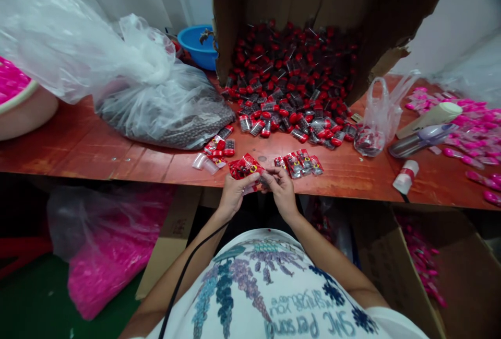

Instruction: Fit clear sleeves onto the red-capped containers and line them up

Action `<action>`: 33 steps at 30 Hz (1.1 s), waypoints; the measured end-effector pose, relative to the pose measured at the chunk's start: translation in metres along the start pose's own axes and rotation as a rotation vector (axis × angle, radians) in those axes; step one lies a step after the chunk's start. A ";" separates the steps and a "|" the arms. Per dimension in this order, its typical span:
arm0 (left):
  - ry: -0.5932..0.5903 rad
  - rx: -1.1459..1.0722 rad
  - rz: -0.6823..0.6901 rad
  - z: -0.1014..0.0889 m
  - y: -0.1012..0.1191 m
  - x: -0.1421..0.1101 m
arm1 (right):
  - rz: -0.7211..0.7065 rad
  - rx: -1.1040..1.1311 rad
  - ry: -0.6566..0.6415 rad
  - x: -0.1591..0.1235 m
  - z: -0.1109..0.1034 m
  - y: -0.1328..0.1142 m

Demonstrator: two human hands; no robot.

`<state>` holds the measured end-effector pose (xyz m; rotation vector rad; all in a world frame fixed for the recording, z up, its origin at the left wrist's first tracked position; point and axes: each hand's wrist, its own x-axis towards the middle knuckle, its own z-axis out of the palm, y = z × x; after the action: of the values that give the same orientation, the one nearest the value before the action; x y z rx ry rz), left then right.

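Note:
My left hand (234, 191) is closed on a red printed card (243, 165) with a dark and yellow picture, held just over the table's front edge. At the card's right side my right hand (282, 190) pinches with thumb and fingers; something clear and dark shows between the hands, partly hidden. To the right lie several finished-looking red card packs (298, 163) with clear fronts. On the left are clear plastic cups (205, 162), a few red-capped small bottles (229, 147) and more red cards.
Behind, a cardboard box (395, 49) on its side spills red-capped bottles (289, 98). A plastic bag of dark beads (168, 114) stands left, near a blue basin (198, 46). A tied clear bag (376, 119), a grey-handled tool (422, 140) and pink pieces (462, 119) lie right.

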<state>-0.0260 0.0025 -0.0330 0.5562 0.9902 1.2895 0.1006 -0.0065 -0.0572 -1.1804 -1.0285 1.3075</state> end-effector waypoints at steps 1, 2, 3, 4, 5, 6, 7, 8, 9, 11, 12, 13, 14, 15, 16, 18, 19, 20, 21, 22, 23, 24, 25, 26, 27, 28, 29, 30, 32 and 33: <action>0.000 0.018 0.005 0.000 -0.001 0.000 | -0.024 -0.002 0.022 0.000 0.001 0.001; 0.004 0.031 0.009 0.000 -0.003 0.000 | -0.054 -0.007 0.045 0.000 0.001 0.002; 0.008 0.040 0.012 -0.001 -0.004 0.000 | -0.078 -0.009 0.062 0.001 0.001 0.003; 0.008 0.046 0.014 -0.001 -0.004 0.001 | -0.088 -0.002 0.070 0.002 0.001 0.003; 0.003 0.052 0.013 -0.001 -0.004 0.002 | -0.081 0.014 0.067 0.003 0.001 0.002; -0.005 0.056 0.010 -0.001 -0.004 0.003 | -0.057 0.036 0.047 0.004 0.000 0.001; -0.011 0.052 0.008 -0.002 -0.004 0.005 | -0.028 0.053 0.014 0.005 -0.001 0.000; -0.013 0.039 0.007 -0.002 -0.003 0.007 | -0.005 0.057 -0.029 0.005 -0.003 0.000; -0.010 0.022 0.005 -0.003 -0.003 0.008 | 0.004 0.048 -0.070 0.006 -0.005 -0.001; 0.009 -0.006 -0.003 -0.005 -0.003 0.011 | -0.017 0.017 -0.113 0.006 -0.009 0.000; 0.023 -0.012 -0.008 -0.006 -0.004 0.012 | -0.037 0.002 -0.113 0.005 -0.010 0.002; 0.035 -0.011 -0.015 -0.007 -0.005 0.013 | -0.058 -0.008 -0.103 0.005 -0.012 0.003; 0.046 -0.007 -0.023 -0.007 -0.005 0.013 | -0.074 -0.017 -0.091 0.004 -0.013 0.005; 0.060 -0.006 -0.028 -0.007 -0.006 0.013 | -0.087 -0.028 -0.084 0.003 -0.014 0.007; 0.072 -0.009 -0.027 -0.007 -0.007 0.014 | -0.100 -0.044 -0.081 0.003 -0.014 0.008; 0.085 -0.017 0.002 -0.006 -0.008 0.014 | -0.129 -0.080 -0.077 0.002 -0.013 0.008; 0.084 -0.019 0.027 -0.005 -0.008 0.014 | -0.137 -0.083 -0.071 0.001 -0.013 0.008; 0.077 -0.023 0.056 -0.005 -0.007 0.014 | -0.132 -0.068 -0.067 0.000 -0.012 0.007; 0.063 -0.025 0.083 -0.004 -0.007 0.014 | -0.110 -0.033 -0.069 -0.001 -0.011 0.006; 0.044 -0.024 0.103 -0.004 -0.006 0.014 | -0.073 0.017 -0.078 -0.001 -0.010 0.004; 0.022 -0.020 0.114 -0.004 -0.004 0.014 | -0.027 0.073 -0.093 -0.002 -0.009 0.003; 0.002 -0.013 0.117 -0.004 -0.003 0.013 | 0.018 0.126 -0.110 -0.002 -0.008 0.001; -0.012 -0.001 0.114 -0.004 -0.002 0.013 | 0.054 0.167 -0.125 -0.002 -0.008 0.000; -0.017 0.014 0.107 -0.004 -0.002 0.012 | 0.076 0.192 -0.133 -0.002 -0.007 -0.001; -0.016 0.030 0.101 -0.004 -0.001 0.011 | 0.077 0.200 -0.125 -0.002 -0.007 -0.001; -0.013 0.047 0.098 -0.003 -0.001 0.009 | 0.062 0.193 -0.104 -0.002 -0.006 -0.001; -0.012 0.067 0.095 -0.002 -0.002 0.008 | 0.035 0.170 -0.075 -0.002 -0.006 0.000; -0.012 0.089 0.090 -0.002 -0.002 0.007 | 0.003 0.134 -0.045 -0.002 -0.006 0.002; -0.014 0.131 0.076 0.000 -0.004 0.006 | -0.057 0.043 -0.007 -0.001 -0.007 0.005; -0.012 0.145 0.071 0.000 -0.004 0.006 | -0.080 -0.001 -0.007 -0.001 -0.008 0.006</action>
<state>-0.0241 0.0072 -0.0383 0.7150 1.0678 1.2826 0.1072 -0.0078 -0.0638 -1.1243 -1.0707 1.2496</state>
